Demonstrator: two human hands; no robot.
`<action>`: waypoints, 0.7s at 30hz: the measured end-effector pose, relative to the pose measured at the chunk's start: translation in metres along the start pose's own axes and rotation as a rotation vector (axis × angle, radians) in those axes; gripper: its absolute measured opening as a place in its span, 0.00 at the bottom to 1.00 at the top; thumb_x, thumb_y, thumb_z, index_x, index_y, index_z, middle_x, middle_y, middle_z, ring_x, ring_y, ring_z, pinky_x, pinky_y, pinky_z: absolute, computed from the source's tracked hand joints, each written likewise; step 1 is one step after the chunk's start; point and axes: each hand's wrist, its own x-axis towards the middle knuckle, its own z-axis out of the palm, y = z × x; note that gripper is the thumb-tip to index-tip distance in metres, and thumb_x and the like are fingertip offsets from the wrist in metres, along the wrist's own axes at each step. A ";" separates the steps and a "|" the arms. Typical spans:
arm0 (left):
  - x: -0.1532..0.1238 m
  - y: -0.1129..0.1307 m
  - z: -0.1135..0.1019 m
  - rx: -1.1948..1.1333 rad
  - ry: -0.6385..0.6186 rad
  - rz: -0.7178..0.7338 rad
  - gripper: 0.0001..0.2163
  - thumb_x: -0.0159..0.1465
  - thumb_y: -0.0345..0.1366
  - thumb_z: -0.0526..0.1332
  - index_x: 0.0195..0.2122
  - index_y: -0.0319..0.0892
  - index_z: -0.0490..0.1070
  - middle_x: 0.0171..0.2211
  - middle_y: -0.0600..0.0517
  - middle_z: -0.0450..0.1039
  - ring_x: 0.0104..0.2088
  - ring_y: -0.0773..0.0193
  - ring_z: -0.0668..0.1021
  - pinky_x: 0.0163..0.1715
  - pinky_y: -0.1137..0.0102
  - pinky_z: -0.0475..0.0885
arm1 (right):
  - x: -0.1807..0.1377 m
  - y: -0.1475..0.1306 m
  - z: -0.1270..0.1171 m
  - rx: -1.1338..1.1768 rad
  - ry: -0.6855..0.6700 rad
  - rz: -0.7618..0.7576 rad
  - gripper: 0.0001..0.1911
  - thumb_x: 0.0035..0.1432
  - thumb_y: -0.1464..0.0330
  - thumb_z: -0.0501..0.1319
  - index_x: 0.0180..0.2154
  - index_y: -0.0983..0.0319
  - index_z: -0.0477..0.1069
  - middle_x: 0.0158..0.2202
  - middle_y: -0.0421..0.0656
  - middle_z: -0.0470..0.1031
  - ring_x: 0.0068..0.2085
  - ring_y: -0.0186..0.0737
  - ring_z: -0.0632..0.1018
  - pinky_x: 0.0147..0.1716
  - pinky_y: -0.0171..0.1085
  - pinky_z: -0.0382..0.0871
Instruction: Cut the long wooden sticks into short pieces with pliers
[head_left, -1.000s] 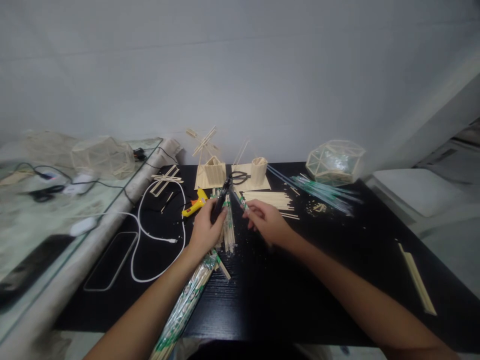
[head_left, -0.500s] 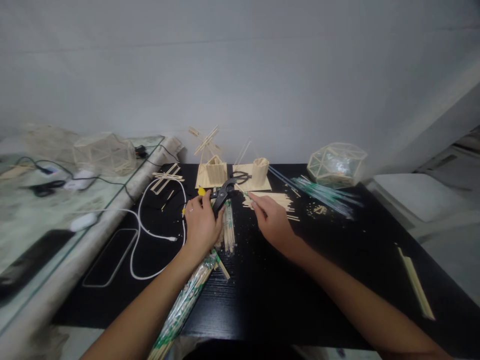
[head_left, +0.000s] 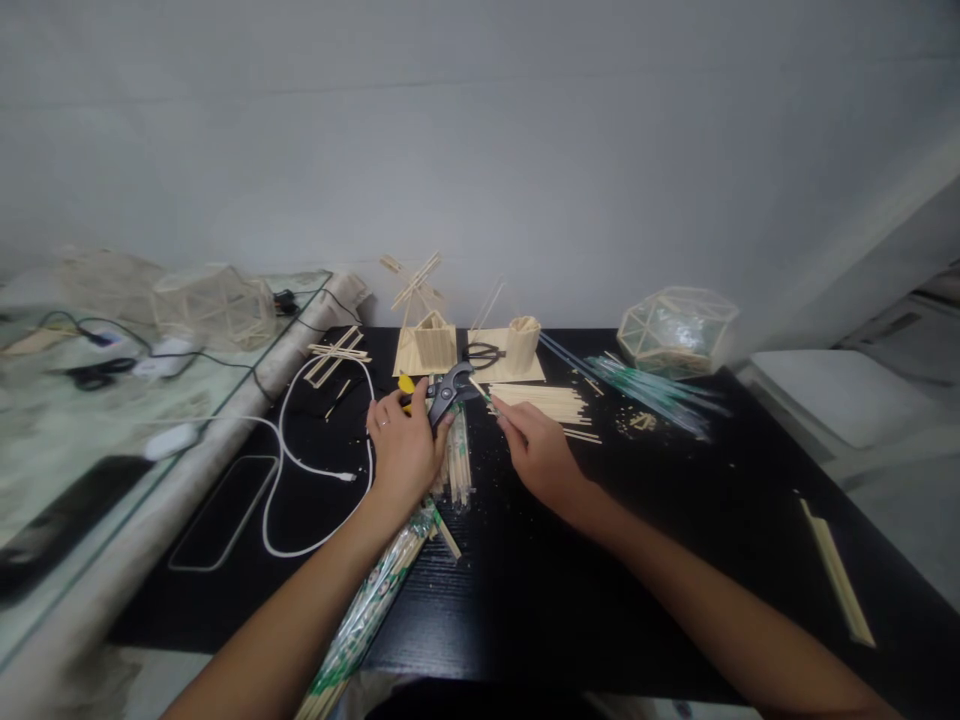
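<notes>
My left hand [head_left: 405, 440] is wrapped round the handles of a pair of pruning shears [head_left: 448, 393], which have dark jaws and some yellow on the grip. The jaws stand apart and point away to the right. In a pinch, my right hand [head_left: 541, 452] holds a thin wooden stick [head_left: 481, 388], its free end close to the jaws. Whether the stick touches the blades I cannot tell. Just beyond my right fingers lies a row of pale wooden sticks [head_left: 551, 402]. Wrapped chopsticks [head_left: 458, 455] lie beside my left hand.
Two small wooden models on bases [head_left: 435, 348] [head_left: 523, 345] stand at the back, with black scissors [head_left: 484, 352] between. A long chopstick pack [head_left: 367, 610] lies under my left forearm. A white cable [head_left: 307, 552], a phone [head_left: 223, 515], empty wrappers [head_left: 660, 395] and a faceted frame [head_left: 679, 330] are around.
The shears have tilted slightly and their jaws show more clearly apart. The stick in my right hand has dipped a little. The whole view has shifted slightly.
</notes>
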 end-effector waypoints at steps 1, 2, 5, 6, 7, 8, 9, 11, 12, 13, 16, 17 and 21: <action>0.000 0.000 0.000 -0.004 -0.004 -0.004 0.30 0.70 0.51 0.54 0.67 0.37 0.63 0.54 0.32 0.67 0.57 0.40 0.68 0.61 0.44 0.59 | -0.001 -0.001 0.001 0.005 -0.023 0.001 0.20 0.69 0.74 0.53 0.58 0.63 0.75 0.42 0.50 0.80 0.44 0.46 0.80 0.47 0.45 0.75; 0.001 -0.001 0.000 -0.011 -0.007 -0.009 0.30 0.70 0.51 0.54 0.67 0.36 0.63 0.54 0.31 0.67 0.57 0.40 0.68 0.61 0.44 0.59 | -0.002 -0.003 0.002 0.008 -0.044 0.004 0.20 0.69 0.74 0.53 0.58 0.64 0.75 0.42 0.50 0.80 0.43 0.46 0.80 0.46 0.45 0.75; 0.003 -0.002 -0.001 -0.035 -0.014 -0.022 0.30 0.70 0.51 0.54 0.66 0.36 0.64 0.54 0.31 0.67 0.57 0.39 0.68 0.61 0.43 0.59 | -0.006 -0.007 0.006 0.010 -0.080 0.016 0.20 0.69 0.74 0.53 0.58 0.64 0.75 0.41 0.51 0.80 0.42 0.46 0.79 0.45 0.44 0.75; 0.003 -0.003 -0.002 -0.040 -0.016 -0.027 0.30 0.70 0.51 0.54 0.66 0.37 0.64 0.54 0.31 0.67 0.57 0.39 0.68 0.61 0.42 0.59 | -0.007 -0.008 0.007 0.011 -0.079 0.019 0.21 0.69 0.74 0.53 0.58 0.64 0.75 0.41 0.51 0.80 0.42 0.46 0.79 0.45 0.44 0.75; 0.003 -0.003 -0.002 -0.043 -0.018 -0.031 0.30 0.70 0.52 0.54 0.66 0.37 0.64 0.54 0.31 0.67 0.57 0.39 0.68 0.60 0.42 0.59 | -0.007 -0.009 0.007 0.013 -0.079 0.020 0.21 0.69 0.74 0.53 0.58 0.63 0.74 0.41 0.50 0.80 0.42 0.46 0.79 0.45 0.44 0.75; 0.004 -0.004 -0.002 -0.044 -0.020 -0.034 0.29 0.70 0.52 0.55 0.66 0.37 0.65 0.54 0.31 0.67 0.57 0.39 0.68 0.60 0.42 0.59 | -0.006 -0.008 0.007 0.015 -0.078 0.021 0.20 0.69 0.74 0.53 0.58 0.63 0.74 0.41 0.50 0.80 0.42 0.46 0.79 0.45 0.45 0.75; 0.004 -0.004 -0.003 -0.044 -0.022 -0.036 0.29 0.69 0.52 0.55 0.66 0.37 0.65 0.54 0.31 0.67 0.57 0.39 0.68 0.59 0.42 0.60 | -0.006 -0.008 0.006 0.015 -0.079 0.020 0.20 0.69 0.74 0.53 0.58 0.63 0.75 0.42 0.51 0.80 0.43 0.46 0.80 0.46 0.45 0.75; 0.004 -0.005 -0.003 -0.050 -0.025 -0.038 0.29 0.69 0.51 0.56 0.65 0.37 0.65 0.54 0.31 0.67 0.57 0.39 0.69 0.59 0.43 0.61 | -0.003 -0.007 0.003 0.017 -0.080 0.020 0.20 0.69 0.74 0.53 0.58 0.63 0.75 0.44 0.52 0.80 0.45 0.47 0.80 0.48 0.46 0.75; 0.005 -0.005 -0.003 -0.054 -0.026 -0.040 0.29 0.69 0.50 0.56 0.65 0.37 0.65 0.53 0.31 0.67 0.56 0.39 0.69 0.58 0.44 0.61 | -0.002 -0.007 0.002 0.021 -0.083 0.023 0.20 0.69 0.74 0.53 0.57 0.63 0.76 0.45 0.52 0.80 0.45 0.47 0.80 0.49 0.46 0.75; 0.005 -0.005 -0.003 -0.059 -0.026 -0.043 0.29 0.69 0.50 0.57 0.65 0.37 0.65 0.53 0.31 0.67 0.56 0.39 0.69 0.58 0.44 0.62 | 0.000 -0.006 0.000 0.026 -0.087 0.026 0.20 0.69 0.74 0.53 0.57 0.63 0.76 0.45 0.52 0.80 0.46 0.48 0.80 0.50 0.46 0.74; 0.006 -0.007 -0.003 -0.069 -0.035 -0.062 0.29 0.69 0.50 0.57 0.65 0.37 0.65 0.52 0.32 0.67 0.55 0.39 0.70 0.57 0.45 0.63 | 0.004 -0.006 -0.006 0.032 -0.101 0.036 0.19 0.68 0.74 0.54 0.55 0.65 0.77 0.45 0.53 0.81 0.46 0.48 0.80 0.50 0.47 0.74; 0.007 -0.008 -0.003 -0.072 -0.039 -0.077 0.29 0.69 0.50 0.56 0.65 0.37 0.64 0.52 0.32 0.67 0.55 0.39 0.70 0.56 0.45 0.63 | 0.004 -0.007 -0.008 0.030 -0.108 0.039 0.18 0.68 0.74 0.54 0.54 0.65 0.78 0.44 0.53 0.81 0.45 0.48 0.81 0.49 0.47 0.75; 0.015 -0.019 -0.001 -0.105 -0.027 -0.191 0.28 0.69 0.50 0.56 0.65 0.37 0.65 0.53 0.31 0.67 0.54 0.38 0.71 0.54 0.43 0.65 | 0.006 -0.010 -0.012 0.067 -0.107 0.077 0.16 0.65 0.74 0.56 0.50 0.64 0.79 0.43 0.52 0.82 0.45 0.47 0.81 0.49 0.47 0.75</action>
